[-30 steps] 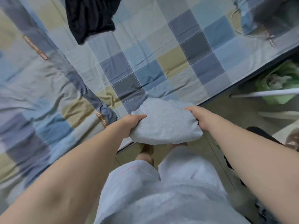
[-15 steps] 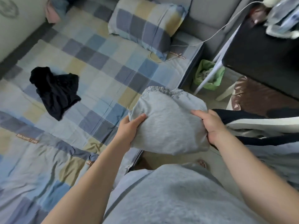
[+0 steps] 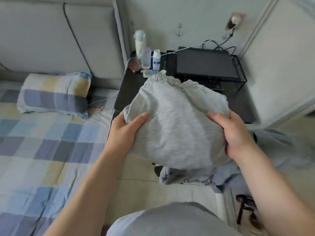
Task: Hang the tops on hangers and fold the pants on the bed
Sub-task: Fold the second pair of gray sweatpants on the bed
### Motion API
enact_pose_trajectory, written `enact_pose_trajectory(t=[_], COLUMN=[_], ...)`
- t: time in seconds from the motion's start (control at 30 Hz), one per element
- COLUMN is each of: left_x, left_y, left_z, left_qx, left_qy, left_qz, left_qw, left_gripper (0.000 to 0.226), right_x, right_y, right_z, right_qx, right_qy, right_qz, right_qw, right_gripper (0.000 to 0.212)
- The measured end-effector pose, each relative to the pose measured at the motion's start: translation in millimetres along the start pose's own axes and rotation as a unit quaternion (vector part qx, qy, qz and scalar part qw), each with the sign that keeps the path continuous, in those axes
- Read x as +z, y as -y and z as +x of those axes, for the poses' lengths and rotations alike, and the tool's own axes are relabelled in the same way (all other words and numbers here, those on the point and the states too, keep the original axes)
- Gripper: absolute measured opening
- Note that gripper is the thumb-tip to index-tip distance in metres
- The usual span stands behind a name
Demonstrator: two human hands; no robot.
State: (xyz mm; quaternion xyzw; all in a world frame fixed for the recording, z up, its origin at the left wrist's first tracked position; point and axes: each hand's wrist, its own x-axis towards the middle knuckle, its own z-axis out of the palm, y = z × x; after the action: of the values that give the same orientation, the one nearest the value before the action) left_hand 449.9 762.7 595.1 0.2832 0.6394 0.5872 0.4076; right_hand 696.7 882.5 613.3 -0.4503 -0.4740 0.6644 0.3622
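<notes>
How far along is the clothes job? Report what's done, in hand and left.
Done: the grey sweatpants look folded into a bundle, waistband at the far end. In hand: the left hand and right hand hold its opposite sides in the air beside the bed, not on it. Left: setting them down, plus a bluish garment lying crumpled beneath them. No hangers or hung tops are in view.

Fingers of left hand (image 3: 125, 132) and right hand (image 3: 235, 135) hidden under the folded grey pants (image 3: 173, 130), bed (image 3: 34, 159) cut off at the left edge, bottles (image 3: 147, 57) on the counter (image 3: 129, 89) blurred, labels unreadable, cloth (image 3: 283, 147) at right smeared beyond telling
</notes>
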Motion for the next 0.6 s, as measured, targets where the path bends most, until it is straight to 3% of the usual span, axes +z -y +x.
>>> enact_pose_trajectory(t=[0.1, 0.23, 0.33, 0.47, 0.6], left_x=[76, 178, 256, 358, 455], left_y=[-21, -35, -37, -28, -9], left_z=[20, 39, 47, 51, 44], left_qx=[0.024, 0.029, 0.014, -0.006, -0.053], left_qy=[0.077, 0.192, 0.28, 0.389, 0.478], left_qz=[0.025, 0.063, 0.086, 0.127, 0.194], left_qw=[0.996, 0.979, 0.956, 0.913, 0.855], left_gripper=[0.027, 0.021, 0.018, 0.015, 0.028], right_x=[-73, -159, -218, -280, -331], right_y=[18, 20, 14, 5, -13], right_z=[-3, -19, -40, -73, -101], right_qx=[-0.015, -0.008, -0.008, -0.006, 0.025], right_qy=[-0.076, -0.193, -0.262, -0.356, -0.458], right_qz=[0.026, 0.068, 0.106, 0.14, 0.181], right_qw=[0.997, 0.979, 0.959, 0.924, 0.87], right_gripper=[0.018, 0.043, 0.026, 0.049, 0.026])
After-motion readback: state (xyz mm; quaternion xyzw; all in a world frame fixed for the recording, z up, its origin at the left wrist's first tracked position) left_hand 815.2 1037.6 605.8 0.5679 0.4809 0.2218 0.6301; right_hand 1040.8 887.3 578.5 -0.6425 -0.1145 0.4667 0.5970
